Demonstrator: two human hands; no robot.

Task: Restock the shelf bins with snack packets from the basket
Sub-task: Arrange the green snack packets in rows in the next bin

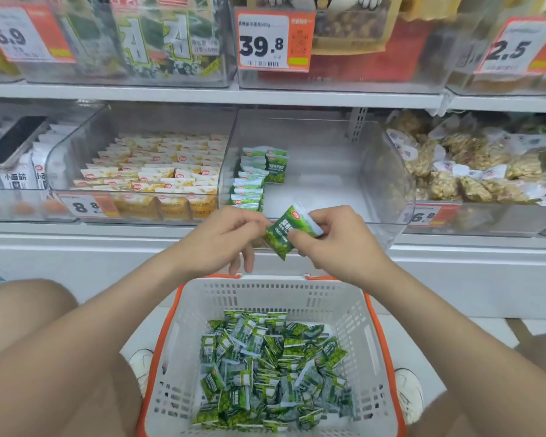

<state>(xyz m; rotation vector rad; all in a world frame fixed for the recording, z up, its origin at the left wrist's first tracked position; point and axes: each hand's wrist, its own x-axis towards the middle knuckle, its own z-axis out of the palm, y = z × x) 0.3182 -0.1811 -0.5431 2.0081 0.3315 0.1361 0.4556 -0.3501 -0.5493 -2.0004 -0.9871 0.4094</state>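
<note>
A green snack packet (289, 230) is held between both hands just in front of the clear middle bin (388, 190). My left hand (226, 236) pinches its left edge. My right hand (338, 238) grips its right end with thumb and fingers curled round it. Inside the bin, green packets (254, 178) stand in short rows at the left side; the bin's right part is bare. Below my hands, a white basket (259, 298) with an orange rim holds a heap of the same green packets (271, 367).
A bin of yellow packets (158, 175) sits left of the middle bin, with white packets (16, 175) further left. A bin of bagged nut snacks (467, 165) is on the right. Price tags hang on the bin fronts. My knees flank the basket.
</note>
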